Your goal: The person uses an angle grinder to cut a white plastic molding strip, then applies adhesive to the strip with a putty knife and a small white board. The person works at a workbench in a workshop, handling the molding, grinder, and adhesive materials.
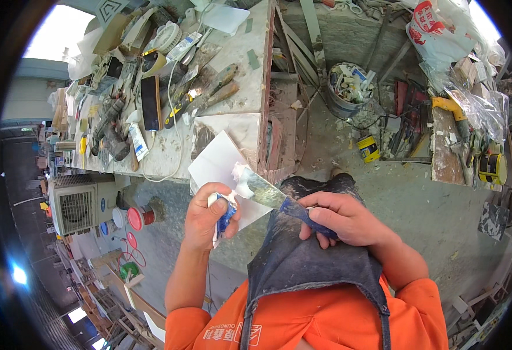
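My left hand point(200, 219) is closed around a white and blue squeeze tube point(226, 217). Its nozzle end points up toward the blade of a putty knife point(266, 193). My right hand point(352, 219) grips the putty knife by its dark blue handle, with the blade angled up to the left. A blob of white paste point(244, 188) lies on the blade's far end, beside my left fingers. Behind the blade, a white flat square panel point(216, 162) reaches over the workbench corner; whether the blade touches it I cannot tell.
The workbench point(232, 125) at left carries a phone point(150, 104), a cordless drill point(110, 128), knives and a white cable. A bucket of scraps point(349, 87) and a yellow can point(368, 149) stand on the floor beyond. Right, a side table point(446, 143) holds tools.
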A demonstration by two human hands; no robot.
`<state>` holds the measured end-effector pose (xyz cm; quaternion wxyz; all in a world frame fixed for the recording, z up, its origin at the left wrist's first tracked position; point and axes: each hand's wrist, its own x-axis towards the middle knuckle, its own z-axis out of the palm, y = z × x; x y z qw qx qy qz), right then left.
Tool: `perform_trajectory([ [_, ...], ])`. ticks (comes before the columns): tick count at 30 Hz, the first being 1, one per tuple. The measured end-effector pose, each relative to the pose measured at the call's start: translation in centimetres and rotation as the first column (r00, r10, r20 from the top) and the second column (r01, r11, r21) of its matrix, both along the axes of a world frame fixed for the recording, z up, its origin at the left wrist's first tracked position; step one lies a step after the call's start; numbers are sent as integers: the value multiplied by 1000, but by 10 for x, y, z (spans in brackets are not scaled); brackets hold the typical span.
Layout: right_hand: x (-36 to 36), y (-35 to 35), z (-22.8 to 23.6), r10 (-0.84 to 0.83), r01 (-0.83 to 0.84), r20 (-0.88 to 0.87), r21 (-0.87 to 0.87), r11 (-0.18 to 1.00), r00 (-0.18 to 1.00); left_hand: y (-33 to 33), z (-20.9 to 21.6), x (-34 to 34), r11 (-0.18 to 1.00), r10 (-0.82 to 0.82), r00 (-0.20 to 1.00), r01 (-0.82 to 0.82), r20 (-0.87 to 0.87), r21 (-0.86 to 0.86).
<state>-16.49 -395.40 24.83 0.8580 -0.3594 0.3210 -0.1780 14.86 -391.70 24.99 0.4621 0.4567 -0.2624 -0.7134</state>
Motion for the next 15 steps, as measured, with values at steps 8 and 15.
perform_trajectory([
  [8, 10, 4, -1, -41, 36, -106, -48, 998, 994, 5, 7, 11, 1000, 16, 995, -17, 102, 2],
  [15, 2, 2, 6, -123, 125, -201, -5, 992, 972, -53, 17, 86, 991, 130, 262, -23, 956, -129],
])
